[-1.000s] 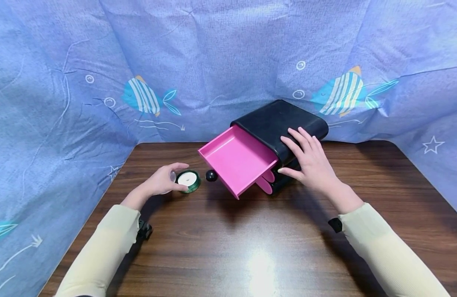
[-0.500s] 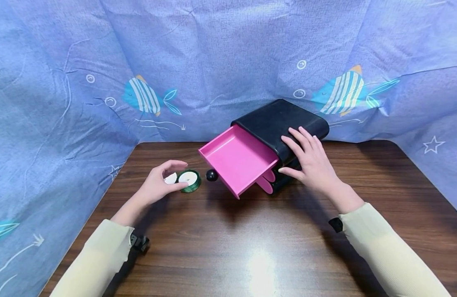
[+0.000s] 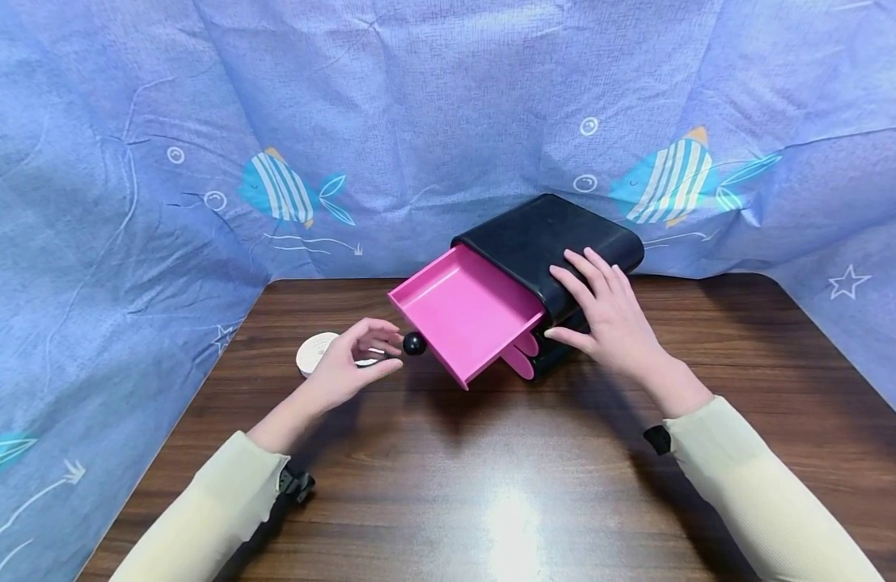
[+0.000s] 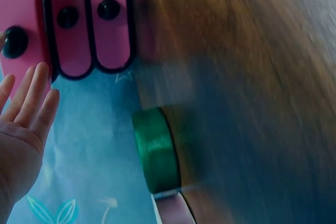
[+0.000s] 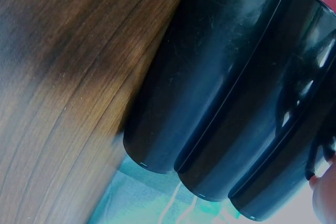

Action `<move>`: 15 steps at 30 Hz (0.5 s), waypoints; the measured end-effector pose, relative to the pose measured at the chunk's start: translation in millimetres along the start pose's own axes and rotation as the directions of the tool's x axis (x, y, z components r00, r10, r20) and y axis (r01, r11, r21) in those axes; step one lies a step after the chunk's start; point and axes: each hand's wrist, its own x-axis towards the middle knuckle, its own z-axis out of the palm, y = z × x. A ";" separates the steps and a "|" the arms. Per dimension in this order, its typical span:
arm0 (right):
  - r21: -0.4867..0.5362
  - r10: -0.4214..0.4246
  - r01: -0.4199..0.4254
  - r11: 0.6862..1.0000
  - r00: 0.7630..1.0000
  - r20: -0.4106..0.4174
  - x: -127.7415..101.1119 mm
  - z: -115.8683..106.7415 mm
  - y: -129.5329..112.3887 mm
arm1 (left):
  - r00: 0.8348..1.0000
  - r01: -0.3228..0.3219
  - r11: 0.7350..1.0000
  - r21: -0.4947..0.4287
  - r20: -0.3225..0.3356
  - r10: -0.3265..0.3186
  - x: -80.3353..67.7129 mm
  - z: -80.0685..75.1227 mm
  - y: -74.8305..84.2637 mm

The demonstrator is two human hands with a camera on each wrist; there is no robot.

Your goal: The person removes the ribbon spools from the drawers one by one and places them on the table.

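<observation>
— What do we see around the black drawer box?

— Our right hand lies flat on its top, fingers straight. Its pink drawer hangs open. Left of the drawer's knob, our left hand hovers, fingers loosely curled, over the green ribbon spool; we cannot tell if it grips.

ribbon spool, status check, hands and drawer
Left hand over green ribbon spool, grip unclear. Right hand flat on black drawer box. Pink drawer open, knob beside left fingers.
</observation>
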 end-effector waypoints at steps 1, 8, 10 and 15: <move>0.000 0.000 0.000 1.000 1.000 0.001 0.0 -0.1 0.0 | 1.000 0.005 1.000 -0.005 0.001 -0.005 0.5 1.9 -1.2; -0.001 0.002 -0.002 1.000 1.000 0.008 0.6 -0.4 -0.5 | 1.000 -0.005 1.000 -0.015 -0.006 0.005 3.5 13.6 -3.4; -0.001 0.001 -0.001 1.000 1.000 0.006 0.5 -0.5 -0.6 | 1.000 -0.002 1.000 -0.030 -0.012 0.002 4.6 16.2 -3.1; 0.002 -0.002 0.002 1.000 1.000 0.004 -0.1 -0.2 -0.2 | 1.000 0.008 0.999 -0.049 -0.029 -0.009 7.5 20.4 -1.3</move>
